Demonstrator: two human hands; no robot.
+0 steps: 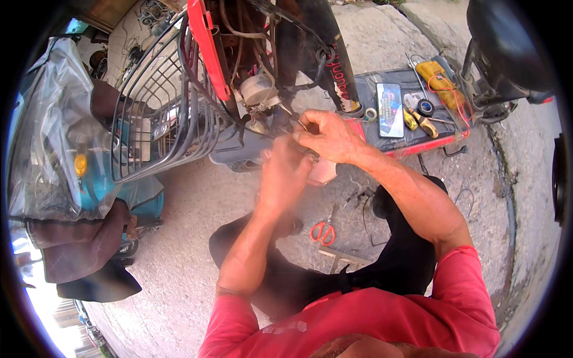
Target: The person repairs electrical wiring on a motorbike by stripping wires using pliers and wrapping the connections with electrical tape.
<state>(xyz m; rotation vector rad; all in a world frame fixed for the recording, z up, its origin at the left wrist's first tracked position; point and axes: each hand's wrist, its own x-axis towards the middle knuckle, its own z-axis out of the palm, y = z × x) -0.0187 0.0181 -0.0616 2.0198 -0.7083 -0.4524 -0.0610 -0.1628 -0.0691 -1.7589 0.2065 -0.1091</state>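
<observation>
My right hand point(329, 137) is pinched on a thin wire point(303, 125) by the opened front of a scooter point(206, 48). Just below and to its left, my left hand point(285, 172) is curled closed and blurred by motion; whatever its fingers hold is hidden. A pale pinkish angular piece point(323, 172) shows beside the left fingers, and whether they touch it I cannot tell. Loose wires point(239, 30) hang from the scooter's front above both hands, next to a round metal part point(258, 90).
A wire basket point(158, 113) juts out on the left, near a plastic-covered vehicle point(65, 131). On the scooter's footboard point(412, 146) lie a phone point(390, 110), a yellow meter point(440, 85), black tape point(425, 107) and yellow-handled tools point(421, 122). Orange-handled scissors point(322, 232) rest on the ground between my legs.
</observation>
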